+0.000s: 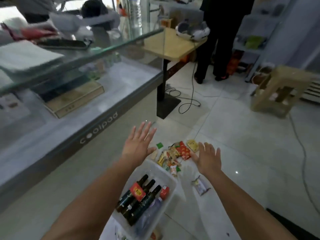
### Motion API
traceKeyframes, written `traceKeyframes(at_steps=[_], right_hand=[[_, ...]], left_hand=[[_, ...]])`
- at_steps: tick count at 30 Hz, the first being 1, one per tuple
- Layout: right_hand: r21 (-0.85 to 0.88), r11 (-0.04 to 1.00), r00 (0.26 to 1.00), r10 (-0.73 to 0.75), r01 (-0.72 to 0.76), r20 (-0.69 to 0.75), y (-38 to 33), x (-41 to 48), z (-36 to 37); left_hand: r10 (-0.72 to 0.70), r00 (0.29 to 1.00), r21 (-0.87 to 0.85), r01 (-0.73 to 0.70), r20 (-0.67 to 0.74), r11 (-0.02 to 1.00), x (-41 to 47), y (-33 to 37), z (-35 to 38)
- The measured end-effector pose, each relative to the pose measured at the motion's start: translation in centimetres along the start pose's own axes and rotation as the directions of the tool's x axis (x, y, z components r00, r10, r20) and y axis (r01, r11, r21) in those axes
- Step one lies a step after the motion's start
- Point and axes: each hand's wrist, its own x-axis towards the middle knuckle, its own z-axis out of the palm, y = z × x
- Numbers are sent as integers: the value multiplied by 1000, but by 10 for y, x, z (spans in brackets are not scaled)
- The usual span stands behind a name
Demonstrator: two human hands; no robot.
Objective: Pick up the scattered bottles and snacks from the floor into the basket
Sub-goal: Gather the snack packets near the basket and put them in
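Down on the tiled floor [233,135], a clear plastic basket [170,179] holds 3 dark glass bottles [138,200] lying side by side, a red packet [137,191] on top and a red-capped bottle [161,194] beside them. Just beyond its far rim lies a heap of colourful snack packets [174,155]; a pale packet [200,185] sits apart. Left hand [138,144] and right hand [207,158] both hover spread wide, holding nothing.
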Motion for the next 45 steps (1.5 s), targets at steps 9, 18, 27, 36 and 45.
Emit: traceKeyframes(at_steps=[9,18,27,36,45], right_hand=[[-18,973,970,229,-231,-76,92,-86,-220],[-1,953,947,301,-303,-115,149,-107,-268],[-14,963,955,263,-268,-139,245,-39,-275],[-8,978,966,202,-206,-163,326,60,-322],[-20,996,980,76,-81,-185,355,165,-343]], left_hand=[[113,990,33,-110,-88,993,13,13,-218],[155,987,-39,-157,-51,987,18,64,-234],[205,974,-5,-206,-94,979,127,162,-254],[161,977,-30,-166,-142,986,237,236,-289],[129,981,-37,-136,-144,990,346,270,-295]])
